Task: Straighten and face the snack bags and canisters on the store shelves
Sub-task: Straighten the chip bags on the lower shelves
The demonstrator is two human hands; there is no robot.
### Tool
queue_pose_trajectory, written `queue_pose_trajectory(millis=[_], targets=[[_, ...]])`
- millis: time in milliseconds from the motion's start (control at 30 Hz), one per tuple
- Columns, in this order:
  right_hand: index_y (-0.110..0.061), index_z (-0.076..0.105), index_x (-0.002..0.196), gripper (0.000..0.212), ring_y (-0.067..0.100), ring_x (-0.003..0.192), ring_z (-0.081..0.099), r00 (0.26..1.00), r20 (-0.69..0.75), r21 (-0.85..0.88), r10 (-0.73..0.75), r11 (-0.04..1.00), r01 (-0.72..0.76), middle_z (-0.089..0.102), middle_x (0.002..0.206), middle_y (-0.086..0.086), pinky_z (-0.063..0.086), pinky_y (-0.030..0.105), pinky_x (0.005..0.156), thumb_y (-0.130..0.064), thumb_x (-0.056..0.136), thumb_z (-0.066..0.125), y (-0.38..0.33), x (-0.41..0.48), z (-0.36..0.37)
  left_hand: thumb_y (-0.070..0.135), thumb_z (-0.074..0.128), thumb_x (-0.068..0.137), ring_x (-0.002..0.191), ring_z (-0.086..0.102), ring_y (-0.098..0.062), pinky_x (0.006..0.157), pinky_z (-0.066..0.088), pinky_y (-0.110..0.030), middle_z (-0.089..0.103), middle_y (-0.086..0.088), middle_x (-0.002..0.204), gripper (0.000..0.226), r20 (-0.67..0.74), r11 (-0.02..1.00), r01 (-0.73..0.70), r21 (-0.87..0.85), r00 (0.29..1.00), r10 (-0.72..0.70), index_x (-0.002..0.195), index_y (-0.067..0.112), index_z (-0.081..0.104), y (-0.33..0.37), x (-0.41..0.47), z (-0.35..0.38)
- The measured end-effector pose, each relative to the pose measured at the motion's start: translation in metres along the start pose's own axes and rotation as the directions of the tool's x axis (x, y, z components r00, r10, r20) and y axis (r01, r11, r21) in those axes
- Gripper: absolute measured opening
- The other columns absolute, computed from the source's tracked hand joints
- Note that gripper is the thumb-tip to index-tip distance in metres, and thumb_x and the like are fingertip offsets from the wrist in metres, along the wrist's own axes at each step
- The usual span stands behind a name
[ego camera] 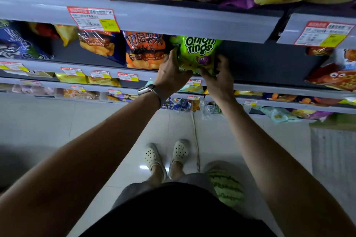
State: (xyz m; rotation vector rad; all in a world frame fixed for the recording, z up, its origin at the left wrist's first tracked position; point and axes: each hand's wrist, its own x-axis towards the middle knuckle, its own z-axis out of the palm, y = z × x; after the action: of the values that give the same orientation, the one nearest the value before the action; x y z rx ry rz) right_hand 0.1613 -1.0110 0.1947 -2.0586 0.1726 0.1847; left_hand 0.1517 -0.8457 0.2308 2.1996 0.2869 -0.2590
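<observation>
Shelves [173, 23] hold snacks; left hand [173, 71] and right hand [217, 78] grip the green bag [198, 52] by its sides. It seems light and puffy.

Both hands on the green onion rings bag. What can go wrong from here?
1. The left hand grips the onion rings bag right beside the orange chips bag; shifting it may skew that neighbour.
2. The shelf looks bare past the right hand, so the bag may flop that way once released.
3. A watermelon lies by the feet; a sidestep to the right could end in a trip.
</observation>
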Motion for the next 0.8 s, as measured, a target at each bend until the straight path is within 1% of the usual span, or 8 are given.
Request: queue_pose_trajectory(millis=[133,200,367,500,567,700,767,800], targets=[[-0.014,0.042,0.153,0.064,0.018,0.129,0.058,0.998,0.009,-0.037,0.06,0.998,-0.059,0.061,0.143,0.005,0.048,0.034,0.109,-0.028,0.098,0.071,-0.004,-0.012,-0.006,0.021,0.074,0.087,0.121,0.06,-0.036,0.096,0.049,-0.034,0.063,-0.017,0.137,0.064,0.006,0.997,0.024,0.074,1.0,-0.024,0.145,0.003,0.053,0.0,-0.016,-0.006],[-0.014,0.04,0.154,0.064,0.021,0.134,0.055,0.994,-0.025,-0.042,0.105,0.993,-0.106,0.057,0.148,0.007,0.045,0.043,0.114,-0.029,0.1,0.068,-0.006,-0.021,-0.01,0.019,0.072,0.092,0.121,0.061,-0.036,0.093,0.051,-0.036,0.063,-0.017,0.14,0.061,0.039,0.994,0.017,0.111,0.999,-0.022,0.148,0.006,0.053,-0.001,-0.026,-0.011],[-0.013,0.05,0.148,0.049,0.022,0.134,0.054,0.993,-0.034,-0.087,0.114,0.989,-0.117,0.058,0.146,0.006,0.044,0.042,0.113,-0.03,0.104,0.062,-0.021,-0.056,-0.012,0.028,0.068,0.097,0.119,0.063,-0.039,0.095,0.055,-0.044,0.062,-0.019,0.141,0.059,0.09,0.979,0.045,0.197,0.994,-0.064,0.149,0.006,0.049,-0.005,-0.05,-0.032],[-0.01,0.061,0.14,0.039,0.021,0.131,0.057,0.997,0.019,-0.142,0.072,0.987,-0.069,0.064,0.141,0.006,0.041,0.024,0.102,-0.027,0.105,0.06,-0.048,-0.079,0.006,0.03,0.064,0.101,0.114,0.068,-0.038,0.091,0.055,-0.041,0.066,-0.019,0.138,0.056,0.132,0.971,0.022,0.239,0.99,-0.055,0.15,0.007,0.053,-0.017,-0.071,-0.065],[-0.011,0.063,0.139,0.038,0.022,0.128,0.059,0.998,0.042,-0.177,0.044,0.984,-0.036,0.067,0.138,0.006,0.044,0.028,0.102,-0.028,0.105,0.061,-0.065,-0.092,0.02,0.032,0.063,0.102,0.109,0.07,-0.037,0.089,0.056,-0.04,0.069,-0.02,0.133,0.053,0.136,0.963,0.008,0.269,0.99,-0.046,0.148,0.007,0.056,-0.026,-0.084,-0.087],[-0.016,0.064,0.137,0.042,0.031,0.124,0.063,0.997,0.063,-0.322,0.043,0.947,-0.02,0.069,0.134,0.008,0.052,0.045,0.103,-0.037,0.101,0.063,-0.098,-0.121,0.061,0.035,0.062,0.096,0.107,0.071,-0.038,0.085,0.06,-0.045,0.074,-0.016,0.122,0.044,0.165,0.947,-0.019,0.322,0.986,-0.036,0.134,0.013,0.066,-0.05,-0.113,-0.135],[-0.021,0.063,0.136,0.049,0.035,0.117,0.066,0.995,0.087,-0.383,0.05,0.924,-0.013,0.07,0.13,0.011,0.055,0.048,0.096,-0.048,0.096,0.058,-0.116,-0.141,0.086,0.046,0.054,0.087,0.11,0.07,-0.036,0.086,0.06,-0.046,0.074,-0.009,0.126,0.052,0.143,0.947,-0.01,0.32,0.989,-0.037,0.129,0.02,0.069,-0.065,-0.13,-0.161],[-0.024,0.062,0.136,0.052,0.036,0.113,0.067,0.993,0.1,-0.408,0.058,0.913,-0.012,0.071,0.127,0.011,0.056,0.047,0.092,-0.052,0.092,0.055,-0.123,-0.151,0.098,0.049,0.049,0.084,0.112,0.07,-0.034,0.087,0.06,-0.045,0.073,-0.004,0.131,0.058,0.125,0.951,-0.01,0.31,0.992,-0.031,0.133,0.025,0.068,-0.074,-0.136,-0.172]])
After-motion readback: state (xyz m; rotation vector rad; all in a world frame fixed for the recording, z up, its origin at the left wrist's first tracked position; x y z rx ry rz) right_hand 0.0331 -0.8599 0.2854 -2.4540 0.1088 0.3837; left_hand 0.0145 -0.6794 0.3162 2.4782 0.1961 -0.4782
